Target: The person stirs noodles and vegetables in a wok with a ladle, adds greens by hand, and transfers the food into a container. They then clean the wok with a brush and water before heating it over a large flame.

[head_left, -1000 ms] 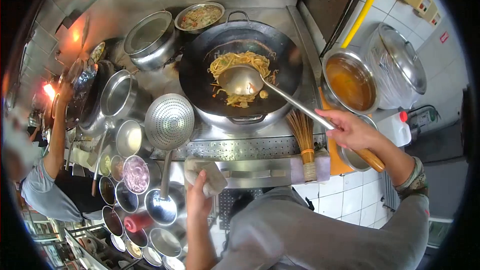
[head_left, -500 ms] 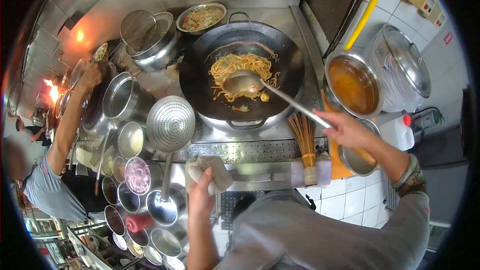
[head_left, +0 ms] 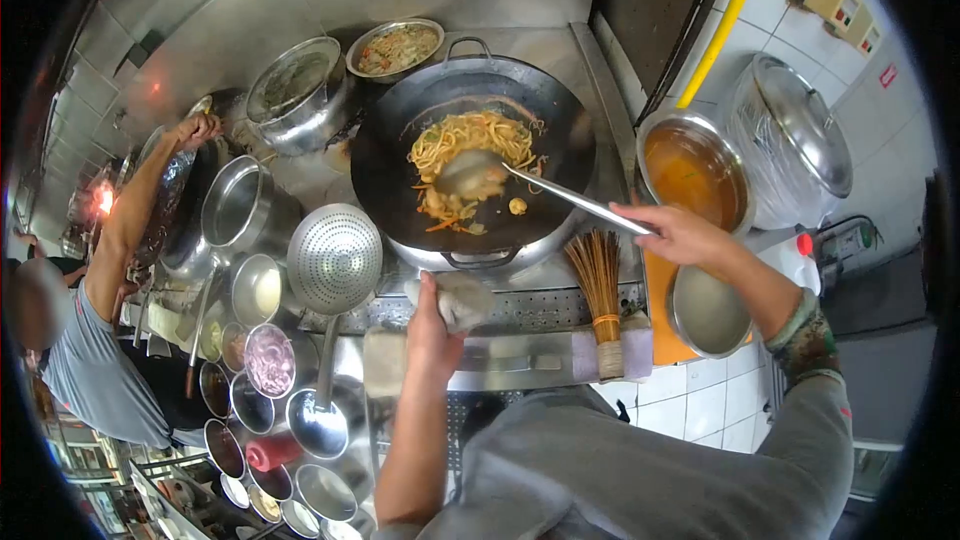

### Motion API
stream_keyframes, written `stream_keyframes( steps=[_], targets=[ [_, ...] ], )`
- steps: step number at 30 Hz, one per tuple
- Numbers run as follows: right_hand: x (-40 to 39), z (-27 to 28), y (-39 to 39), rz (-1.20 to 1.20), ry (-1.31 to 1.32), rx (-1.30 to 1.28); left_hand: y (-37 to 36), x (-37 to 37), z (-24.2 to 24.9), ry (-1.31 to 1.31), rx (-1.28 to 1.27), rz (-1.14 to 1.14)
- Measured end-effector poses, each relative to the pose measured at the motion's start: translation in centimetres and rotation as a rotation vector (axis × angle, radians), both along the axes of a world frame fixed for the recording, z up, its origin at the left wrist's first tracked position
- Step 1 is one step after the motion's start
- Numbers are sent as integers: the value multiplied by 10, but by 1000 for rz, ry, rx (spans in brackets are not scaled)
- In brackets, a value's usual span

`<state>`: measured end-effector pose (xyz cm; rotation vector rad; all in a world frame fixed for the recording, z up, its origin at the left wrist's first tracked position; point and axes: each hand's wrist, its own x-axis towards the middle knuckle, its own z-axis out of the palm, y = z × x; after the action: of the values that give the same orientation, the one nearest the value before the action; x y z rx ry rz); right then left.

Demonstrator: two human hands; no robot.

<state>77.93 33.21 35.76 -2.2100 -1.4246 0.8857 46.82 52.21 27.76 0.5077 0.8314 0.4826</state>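
My right hand (head_left: 680,235) is closed round the long handle of a ladle (head_left: 580,202). The ladle's bowl is blurred and rests among noodles (head_left: 490,132) mixed with bits of vegetable, inside a large black wok (head_left: 385,180). Short of the wok's near loop handle (head_left: 482,260), my left hand (head_left: 430,332) grips a folded, greyish cloth (head_left: 462,302). The cloth appears apart from that handle. A small yellowish lump (head_left: 517,206) lies by itself on the wok's wall, right of the noodles.
A perforated skimmer (head_left: 335,255) lies over bowls at left. A bamboo brush (head_left: 598,290) stands right of my left hand. Orange broth fills a pot (head_left: 648,175) at right. Behind the wok sits a bowl of vegetables (head_left: 397,48). A co-worker (head_left: 110,340) works near flames at far left.
My left hand has moved up and right with the cloth, nearer the wok, uncovering another pale cloth on the counter edge. The ladle's bowl has shifted slightly left among the noodles.
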Motion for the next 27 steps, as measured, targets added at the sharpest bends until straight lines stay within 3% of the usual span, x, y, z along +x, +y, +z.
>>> stream_keyframes(
  steps=[3,6,11,15,20,22,23,26,27],
  targets=[
    [29,-19,-3,87,-108,207,-2,19,20,40,-26,31],
    [19,-22,12,81,-92,222,-2,33,22,25,-27,37],
    [22,28,-17,25,-94,28,0,31,20,-29,-21,-8],
    [39,6,-31,110,-39,132,-1,27,25,-2,-30,7],
    [16,0,4,-26,-31,137,-3,12,10,-79,-43,-48],
    [12,1,5,-80,57,136,-14,-7,24,121,227,-62],
    [13,-9,6,-81,57,132,-15,-13,38,375,249,-56],
    [13,-25,5,51,-18,264,-10,-49,29,560,407,-47],
    [1,-8,10,-91,260,98,-8,-63,19,560,401,-42]
  ],
)
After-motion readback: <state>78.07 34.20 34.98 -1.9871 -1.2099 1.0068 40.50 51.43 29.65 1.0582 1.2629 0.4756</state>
